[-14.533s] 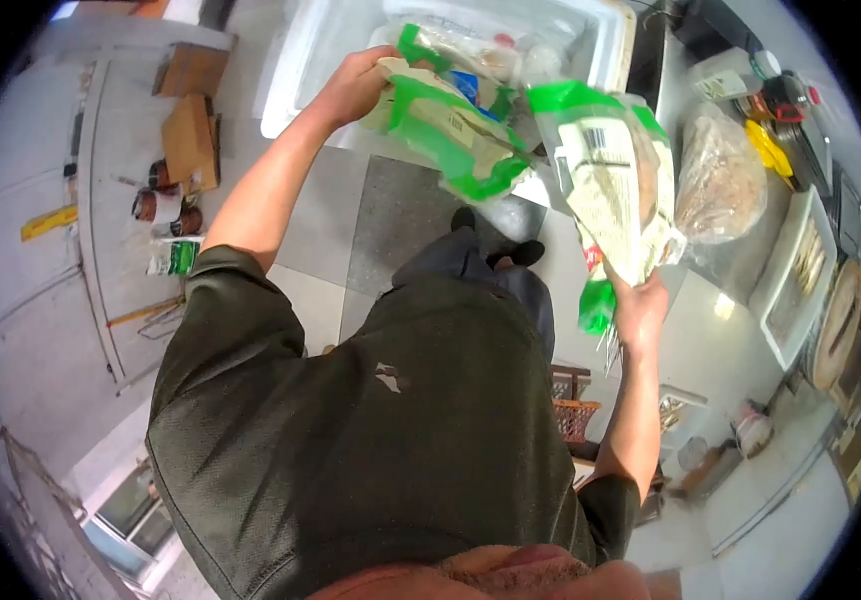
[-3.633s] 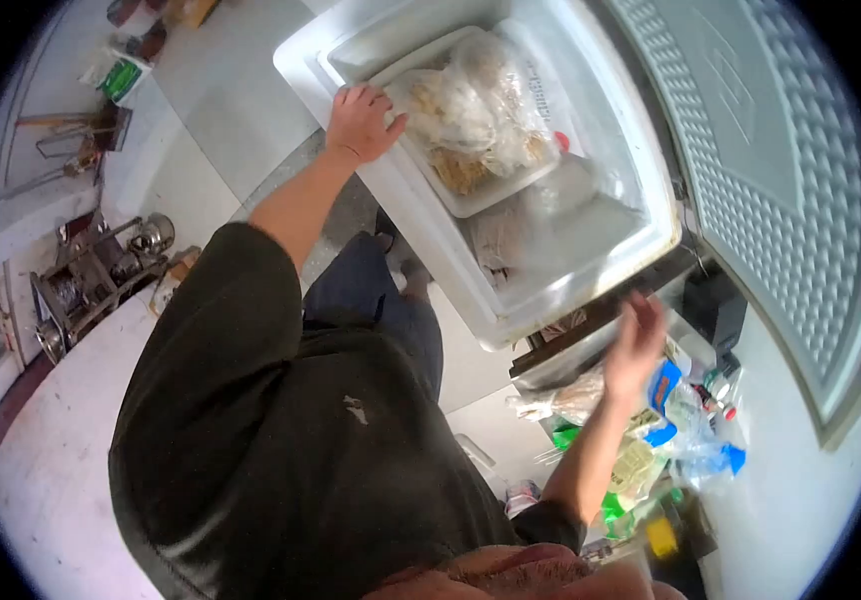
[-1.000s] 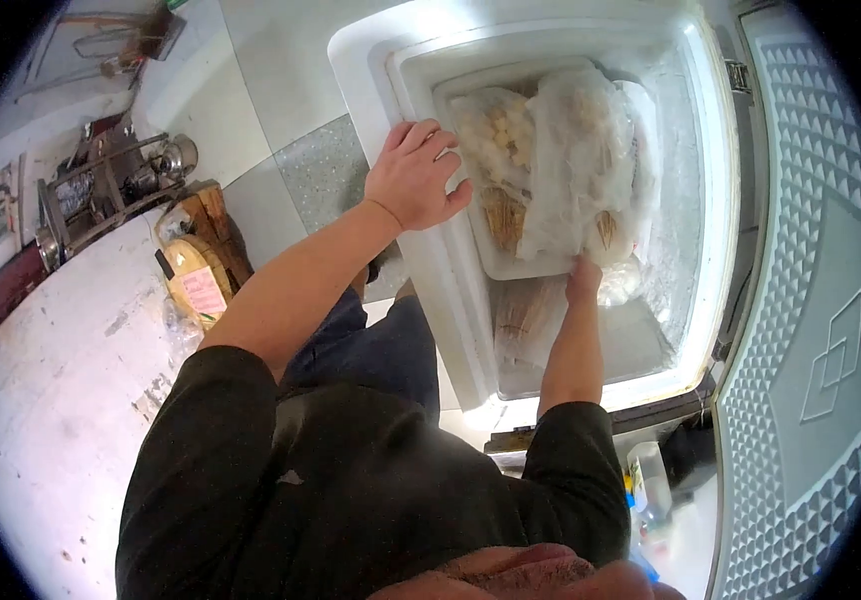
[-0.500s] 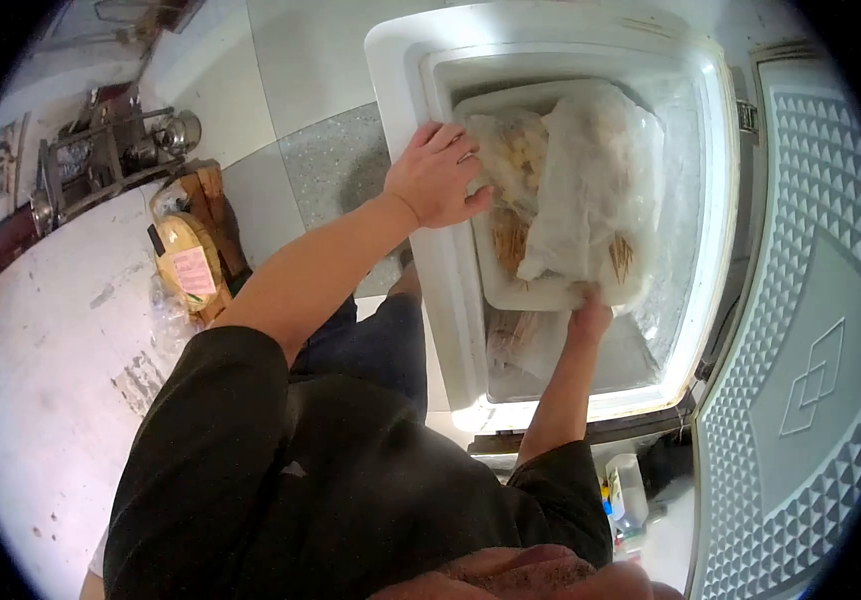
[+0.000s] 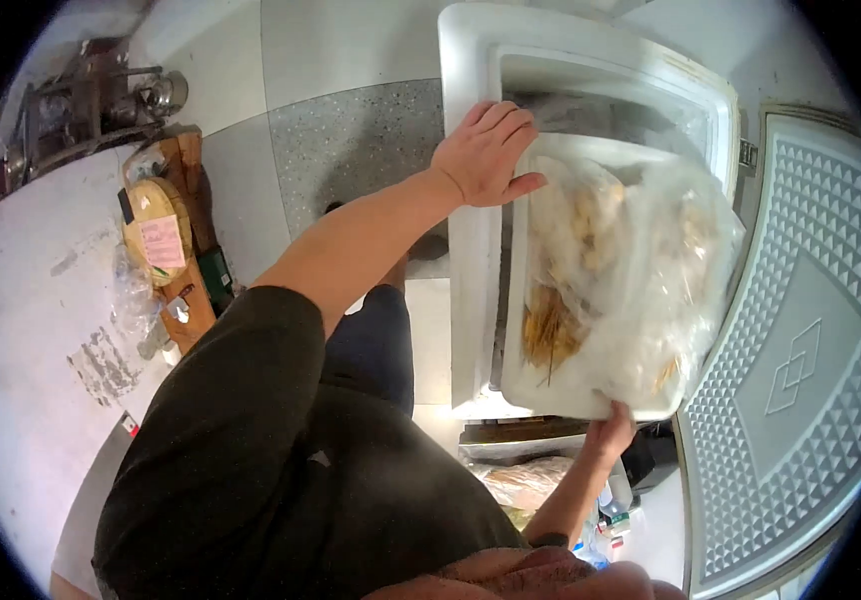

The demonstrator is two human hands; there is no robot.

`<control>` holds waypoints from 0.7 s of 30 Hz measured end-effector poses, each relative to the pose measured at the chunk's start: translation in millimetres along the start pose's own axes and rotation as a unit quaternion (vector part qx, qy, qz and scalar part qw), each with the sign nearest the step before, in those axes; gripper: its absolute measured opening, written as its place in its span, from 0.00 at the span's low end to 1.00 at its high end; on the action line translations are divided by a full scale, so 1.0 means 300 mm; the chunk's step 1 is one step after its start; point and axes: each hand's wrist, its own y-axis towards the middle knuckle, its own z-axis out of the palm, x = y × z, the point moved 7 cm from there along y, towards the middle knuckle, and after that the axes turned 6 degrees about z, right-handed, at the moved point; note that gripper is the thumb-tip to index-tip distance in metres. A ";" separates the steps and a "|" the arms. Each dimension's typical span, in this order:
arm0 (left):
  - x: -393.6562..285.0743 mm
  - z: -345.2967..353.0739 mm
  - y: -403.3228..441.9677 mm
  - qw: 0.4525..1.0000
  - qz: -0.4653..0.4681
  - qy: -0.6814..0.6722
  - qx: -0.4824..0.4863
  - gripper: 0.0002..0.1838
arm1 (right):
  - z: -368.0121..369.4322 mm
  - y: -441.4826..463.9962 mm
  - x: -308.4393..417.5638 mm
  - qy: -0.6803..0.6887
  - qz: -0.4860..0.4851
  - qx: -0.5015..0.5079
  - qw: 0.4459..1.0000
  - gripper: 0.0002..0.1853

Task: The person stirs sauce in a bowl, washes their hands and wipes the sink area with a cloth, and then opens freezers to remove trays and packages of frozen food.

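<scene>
A white plastic tray holds food in clear plastic bags, with thin wooden skewers showing at its left side. Pinched at the tray's near rim is my right hand, its fingertips partly hidden behind the rim. The tray sits high in the open white chest freezer, its near end reaching over the freezer's front edge. My left hand lies palm down on the freezer's left rim, fingers extended and thumb apart, close by the tray's far left corner. Whether the thumb touches the tray I cannot tell.
The freezer's patterned lid stands open on the right. To the left is a white surface with a round wooden board at its edge and a metal burner beyond. Plastic-wrapped goods lie below the freezer's near edge.
The tray has come up and toward me, out of the freezer's recess, with my right hand on its near rim. My left hand stays on the freezer's left rim.
</scene>
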 end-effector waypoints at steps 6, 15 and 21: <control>0.034 -0.086 -0.069 0.985 -0.036 -0.126 -0.113 0.26 | -0.101 -0.300 0.034 0.070 0.050 -0.014 0.996 0.21; -0.290 -0.213 -0.614 0.726 -0.318 -0.610 0.002 0.28 | -0.015 -0.645 0.034 0.088 -0.032 -0.059 0.994 0.17; -0.299 -0.545 -0.612 0.676 -0.417 -0.592 0.137 0.22 | 0.184 -0.751 0.030 0.090 -0.004 -0.021 0.996 0.20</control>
